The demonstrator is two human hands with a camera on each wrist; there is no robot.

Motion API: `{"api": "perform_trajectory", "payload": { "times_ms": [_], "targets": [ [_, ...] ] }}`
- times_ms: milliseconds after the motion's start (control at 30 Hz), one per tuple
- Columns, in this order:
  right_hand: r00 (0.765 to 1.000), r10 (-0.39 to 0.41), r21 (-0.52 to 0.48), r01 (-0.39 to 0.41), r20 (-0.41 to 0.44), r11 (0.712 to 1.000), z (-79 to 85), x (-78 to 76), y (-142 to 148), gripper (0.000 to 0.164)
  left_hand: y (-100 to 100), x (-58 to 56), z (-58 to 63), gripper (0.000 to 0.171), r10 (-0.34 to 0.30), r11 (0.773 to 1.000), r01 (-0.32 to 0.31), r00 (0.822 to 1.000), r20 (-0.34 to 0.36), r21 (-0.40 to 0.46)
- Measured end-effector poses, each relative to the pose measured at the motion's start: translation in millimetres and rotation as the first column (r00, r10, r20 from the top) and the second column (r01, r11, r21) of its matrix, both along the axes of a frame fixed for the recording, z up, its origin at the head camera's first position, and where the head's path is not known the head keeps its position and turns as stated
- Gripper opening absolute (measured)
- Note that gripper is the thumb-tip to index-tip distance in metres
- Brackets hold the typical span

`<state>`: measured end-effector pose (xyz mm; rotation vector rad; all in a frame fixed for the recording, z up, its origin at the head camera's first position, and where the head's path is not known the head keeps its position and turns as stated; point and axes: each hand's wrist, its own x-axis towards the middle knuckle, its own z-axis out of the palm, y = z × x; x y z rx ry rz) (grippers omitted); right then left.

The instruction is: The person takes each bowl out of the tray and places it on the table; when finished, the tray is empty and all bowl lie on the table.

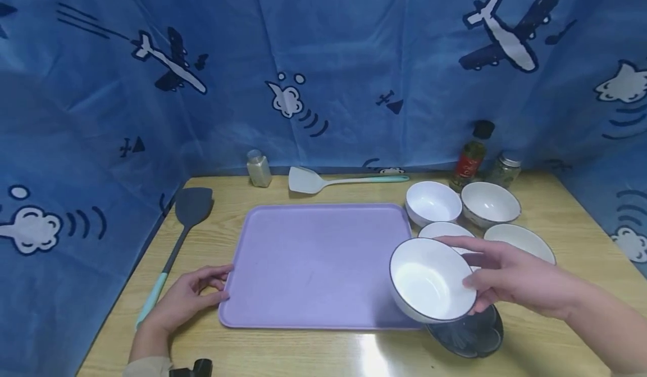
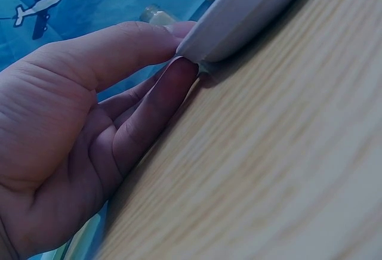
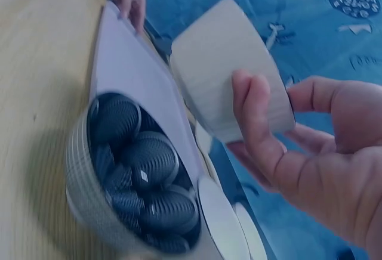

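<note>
My right hand (image 1: 525,278) holds a white bowl (image 1: 429,278) with a thin dark rim, tilted and raised over the right edge of the purple tray (image 1: 313,264). In the right wrist view, the fingers curl round the bowl's pale outer wall (image 3: 224,63). Thumb and fingers of my left hand (image 1: 184,301) pinch the tray's left edge; the left wrist view shows the thumb above and a finger beneath the rim (image 2: 239,21). Under the held bowl, partly hidden, is a dark petal-patterned bowl (image 1: 475,335).
Right of the tray stand several white bowls (image 1: 490,203). Behind them are a red-labelled bottle (image 1: 469,160) and a glass jar (image 1: 504,169). A white turner (image 1: 308,181) and a small shaker (image 1: 259,169) lie at the back, and a dark turner (image 1: 192,205) lies left.
</note>
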<state>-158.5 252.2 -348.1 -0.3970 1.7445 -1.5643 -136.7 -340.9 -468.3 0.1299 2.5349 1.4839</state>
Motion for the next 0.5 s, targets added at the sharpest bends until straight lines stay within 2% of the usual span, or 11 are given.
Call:
{"api": "perform_trajectory", "payload": {
  "times_ms": [200, 333, 433, 500],
  "targets": [
    [0.999, 0.041, -0.032, -0.042, -0.026, 0.999, -9.4, 5.8, 46, 0.063, 0, -5.1, 0.7, 0.058, 0.013, 0.999, -0.012, 1.000, 0.020, -0.032],
    [1.000, 0.012, 0.109, -0.010, -0.020, 0.994, -12.5, 9.3, 72, 0.064, 1, -5.4, 2.6, 0.059, 0.021, 0.999, -0.020, 0.999, 0.037, -0.035],
    [0.999, -0.035, 0.244, 0.034, 0.001, 0.969, -13.4, 7.7, 88, 0.063, 1, -3.8, 3.8, 0.060, 0.015, 1.000, -0.015, 0.999, 0.036, -0.022],
    [0.999, -0.043, 0.257, 0.036, 0.019, 0.966, -17.3, 4.9, 101, 0.064, 1, -2.5, 4.2, 0.059, 0.009, 1.000, -0.009, 0.999, 0.031, -0.011]
  ]
}}
